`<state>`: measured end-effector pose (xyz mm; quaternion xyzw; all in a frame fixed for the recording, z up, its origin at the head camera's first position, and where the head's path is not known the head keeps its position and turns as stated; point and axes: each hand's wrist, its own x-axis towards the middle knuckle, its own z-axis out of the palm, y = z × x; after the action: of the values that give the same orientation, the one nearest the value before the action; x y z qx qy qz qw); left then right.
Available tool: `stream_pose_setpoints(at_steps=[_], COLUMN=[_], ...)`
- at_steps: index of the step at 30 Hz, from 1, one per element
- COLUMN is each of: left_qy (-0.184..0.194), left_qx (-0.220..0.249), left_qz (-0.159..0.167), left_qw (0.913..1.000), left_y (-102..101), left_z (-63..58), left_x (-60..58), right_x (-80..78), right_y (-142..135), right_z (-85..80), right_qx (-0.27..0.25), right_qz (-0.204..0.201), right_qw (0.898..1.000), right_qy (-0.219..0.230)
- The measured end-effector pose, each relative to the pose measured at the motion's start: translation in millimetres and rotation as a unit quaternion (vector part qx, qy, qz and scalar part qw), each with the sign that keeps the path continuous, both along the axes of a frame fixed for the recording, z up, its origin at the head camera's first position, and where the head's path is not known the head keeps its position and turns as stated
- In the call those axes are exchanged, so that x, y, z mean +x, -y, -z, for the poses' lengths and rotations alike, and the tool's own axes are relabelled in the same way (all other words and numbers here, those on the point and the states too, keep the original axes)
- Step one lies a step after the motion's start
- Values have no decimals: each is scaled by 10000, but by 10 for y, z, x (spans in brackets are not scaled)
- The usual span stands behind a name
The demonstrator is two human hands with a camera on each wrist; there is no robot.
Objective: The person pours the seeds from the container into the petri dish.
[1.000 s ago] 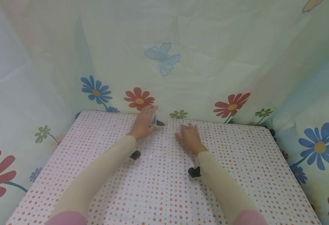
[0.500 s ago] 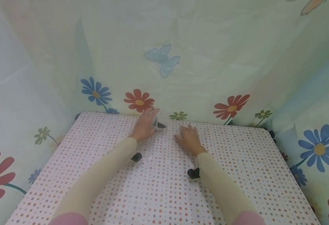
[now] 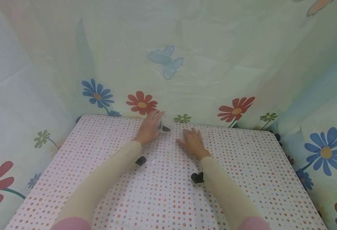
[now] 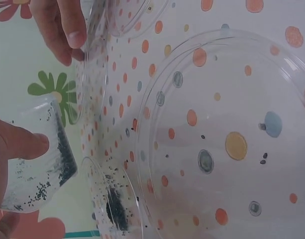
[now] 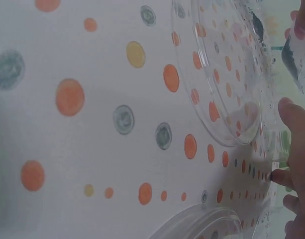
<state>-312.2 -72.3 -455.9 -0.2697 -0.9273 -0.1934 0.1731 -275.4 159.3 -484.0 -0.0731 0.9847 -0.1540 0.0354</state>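
My left hand (image 3: 149, 129) holds a tilted clear plastic cup (image 4: 35, 172), its thumb across the wall. Small black grains lie along the cup's lower side and speckle its wall. In the left wrist view, a clear shallow dish (image 4: 136, 196) with a heap of black grains (image 4: 116, 209) lies on the table just beyond the cup. To the right, my right hand (image 3: 192, 142) rests low over the far part of the table, fingers extended and slightly spread. The left wrist view places its fingertips (image 4: 76, 40) at the edge of another clear dish (image 4: 103, 64).
A large clear dish (image 4: 142, 129) with a few stray grains lies nearer the person, and another clear dish (image 5: 192, 224) shows in the right wrist view. Dotted paper covers the table (image 3: 162, 198). A flower-printed curtain (image 3: 200, 80) stands directly behind its far edge.
My left hand has shifted slightly to the right with the cup. The right hand stays in nearly the same place, its thumb a little farther out to the left.
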Motion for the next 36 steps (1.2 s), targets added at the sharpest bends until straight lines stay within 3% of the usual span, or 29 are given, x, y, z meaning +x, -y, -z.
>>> stream_pose_setpoints(at_steps=[13,28,36], left_qy=[144,-10,-169], left_qx=[-125,-291,-243], left_qz=[37,23,222], left_qw=[9998,9996,9993], left_y=[-46,-94,-104], left_z=[37,38,70], left_x=[-17,-10,-24], right_x=[1,11,17], right_y=[3,24,30], right_z=[-4,-12,-11], right_qx=[-30,16,41], right_qz=[-7,-2,42], right_qw=[10000,10000,10000], right_qy=[2,-81,-7])
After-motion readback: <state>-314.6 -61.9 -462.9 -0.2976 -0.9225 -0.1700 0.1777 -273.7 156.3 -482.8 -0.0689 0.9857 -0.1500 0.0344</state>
